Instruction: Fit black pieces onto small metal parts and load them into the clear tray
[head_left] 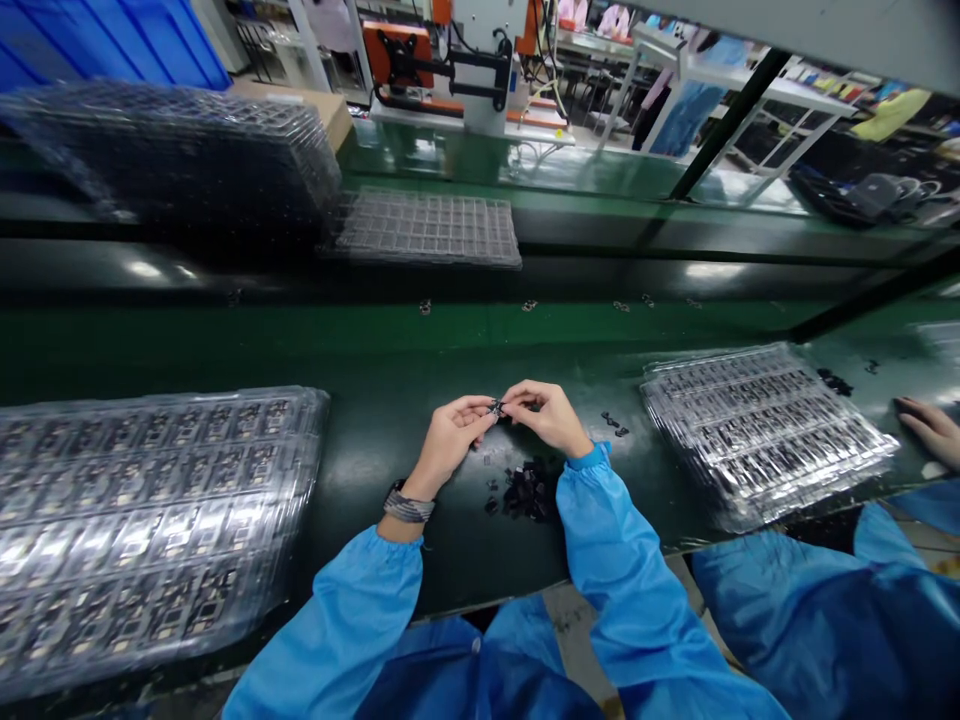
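Between the fingertips of both hands is a small dark part (496, 407) with shiny metal bits; its exact kind is too small to make out. My left hand (450, 440) pinches it from the left, a woven band around the wrist. From the right, my right hand (546, 415) pinches the same part with thumb and forefinger. Just below the hands, a pile of small black parts (529, 490) lies on the green work surface (457, 560). A few more black pieces (615, 424) lie to the right of my right hand.
Clear plastic trays (150, 500) filled with small electronic parts are stacked at left; another filled stack (772, 430) stands at right. A co-worker's hand (930, 430) rests beyond it. Small parts (529, 305) dot the green strip behind. Further back are tray stacks (431, 228) and a blue bin (112, 40).
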